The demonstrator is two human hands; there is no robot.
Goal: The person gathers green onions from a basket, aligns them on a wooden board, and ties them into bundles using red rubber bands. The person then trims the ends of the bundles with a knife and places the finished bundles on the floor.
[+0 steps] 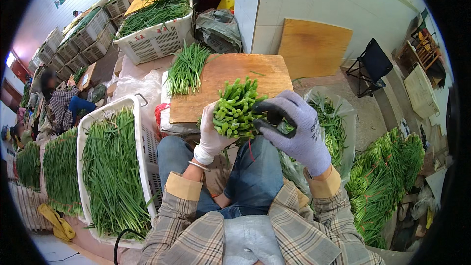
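Observation:
My left hand (212, 135), in a white glove, grips a thick bunch of garlic chives (235, 112) above my knees. The pale green stem ends face up toward me. My right hand (292, 125), in a lavender glove with dark grey fingertips, is beside the bunch on its right. Its thumb and fingers are curved apart, and the fingertips are at the stem ends; whether they touch is unclear. A red tie (251, 151) hangs below the bunch. Past my hands lies a wooden board (243, 77), with loose chives (188, 68) at its left end.
A white plastic crate (138, 147) of chives stands at my left. On my right are a clear plastic bag (347, 136) of leaves and tied chive bundles (382, 184). Another full crate (158, 40), a leaning board (314, 46) and a folding chair (371, 66) are farther off. A person (60, 99) sits at left.

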